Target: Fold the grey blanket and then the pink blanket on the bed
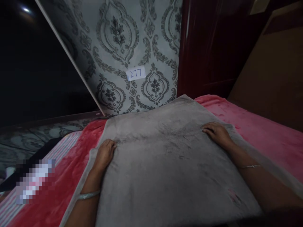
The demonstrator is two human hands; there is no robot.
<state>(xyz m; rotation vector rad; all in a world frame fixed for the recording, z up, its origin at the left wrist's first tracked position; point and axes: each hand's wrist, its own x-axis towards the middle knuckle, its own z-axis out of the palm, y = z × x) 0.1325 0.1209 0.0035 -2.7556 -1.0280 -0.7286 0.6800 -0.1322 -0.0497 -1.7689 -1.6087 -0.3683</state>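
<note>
A soft grey plush blanket [151,176] lies spread out before me, with a low crease running across it between my hands. At its left side, my left hand [105,154] has its fingers curled and closed on the fabric. My right hand [217,134] pinches the same blanket near its right edge, thumb and fingers together. Folds gather in the cloth beside the right fingertips. Near the lower right of the blanket is a small pinkish patch [234,196].
Under the grey blanket lies a red-pink plush cover [262,132], with a striped cloth [62,148] at left. Behind are a patterned wall [151,37], a paper label [136,73] reading 277, a dark screen [40,69], a dark red panel [213,47] and a brown board [276,69].
</note>
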